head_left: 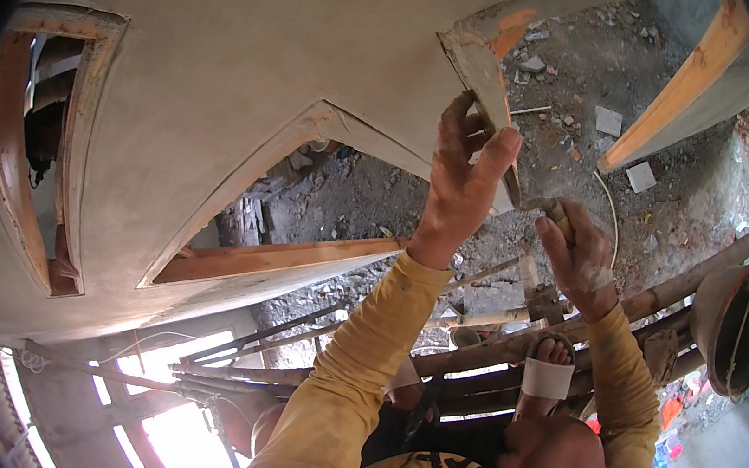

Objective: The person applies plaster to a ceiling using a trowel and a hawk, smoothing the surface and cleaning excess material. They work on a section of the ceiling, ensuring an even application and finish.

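My right hand is closed around the handle of a plastering trowel, whose narrow blade is seen nearly edge-on. My left hand is raised beside the blade, fingers curled and thumb on the near side, gripping it. Both hands are smeared with grey dust or mortar. The blade lies along the corner of an opening in the smooth grey plastered wall. Fingers partly hide the contact between blade and wall.
Two more framed openings, one triangular and one narrow, cut the wall. My sandalled foot stands on wooden poles. A dark bucket sits at the right. Below is rubble-strewn ground.
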